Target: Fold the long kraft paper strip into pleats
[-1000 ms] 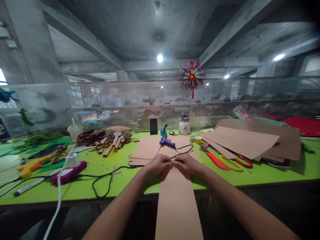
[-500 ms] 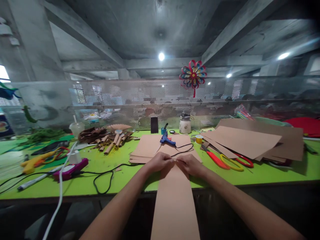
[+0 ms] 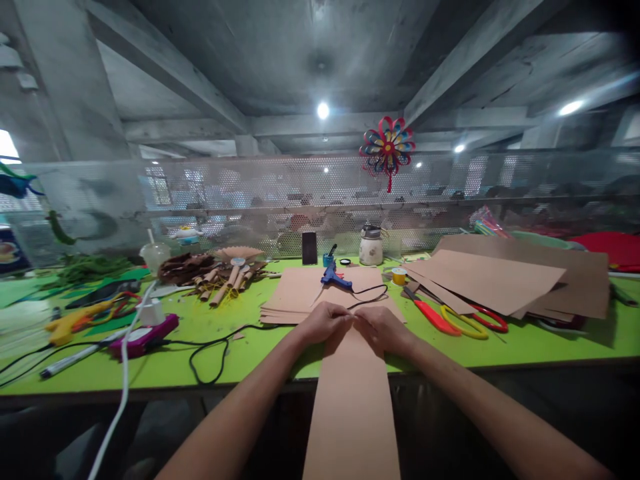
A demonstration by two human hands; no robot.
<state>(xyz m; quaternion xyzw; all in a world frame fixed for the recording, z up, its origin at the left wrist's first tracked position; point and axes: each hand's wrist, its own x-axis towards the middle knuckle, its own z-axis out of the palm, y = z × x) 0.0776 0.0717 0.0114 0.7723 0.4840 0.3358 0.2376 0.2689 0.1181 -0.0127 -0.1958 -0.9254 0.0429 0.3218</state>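
Well, the left hand (image 3: pixel 324 323) and right hand (image 3: pixel 384 328) pinch the strip (image 3: pixel 354 407) at its far end; it runs past the table's (image 3: pixel 520 350) near edge. Open room lies left, crossed by a cord (image 3: pixel 180 343), and right, near the scissors (image 3: pixel 465 333); a stack (image 3: pixel 290 293) crowds the far side.

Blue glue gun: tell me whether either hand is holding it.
No, the blue glue gun lies on the stacked sheets, while the left hand and right hand hold the brown strip.
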